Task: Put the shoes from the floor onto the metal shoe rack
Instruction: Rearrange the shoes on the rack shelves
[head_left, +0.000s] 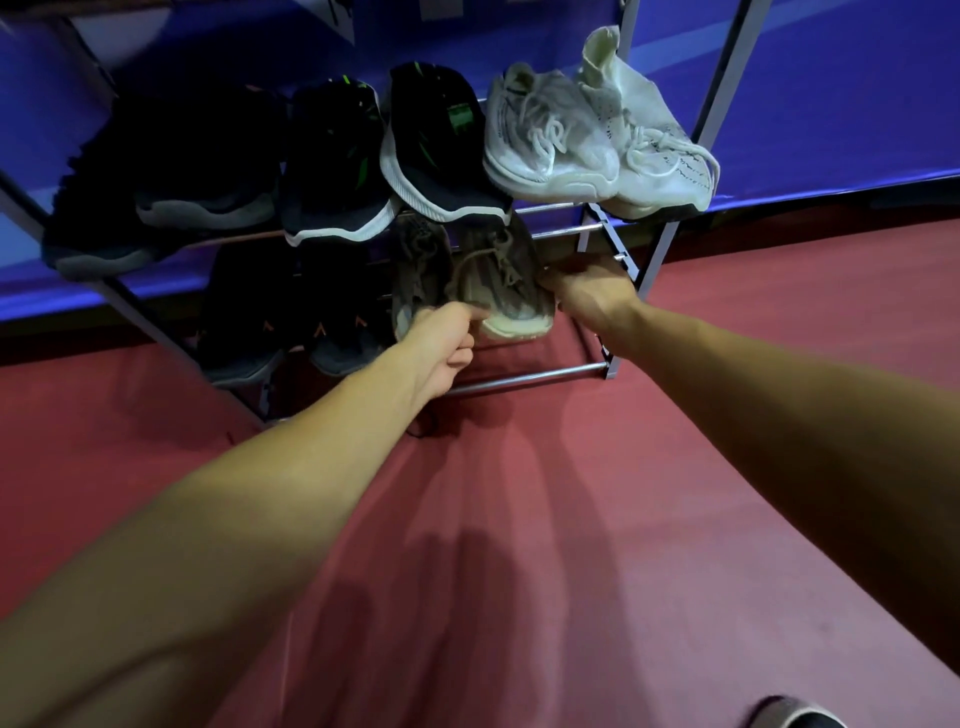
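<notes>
At the upper left of the frame, dark shoes (166, 192) sit on the upper tier of the metal shoe rack (524, 379), with black-and-green sneakers (395, 150) beside them. Below, on the lower tier, black shoes (291, 317) sit left of centre. In the middle, the left hand (447, 340) has its fingers curled, pinching the toe edge of a grey-brown sneaker (498, 280) on the lower tier. The right hand (589, 293) touches that sneaker's right side; I cannot tell whether its fingers are closed. Upper right, white sneakers (587, 130) rest on the upper tier. At the lower right corner, another shoe (795, 716) lies on the red floor (623, 519).
</notes>
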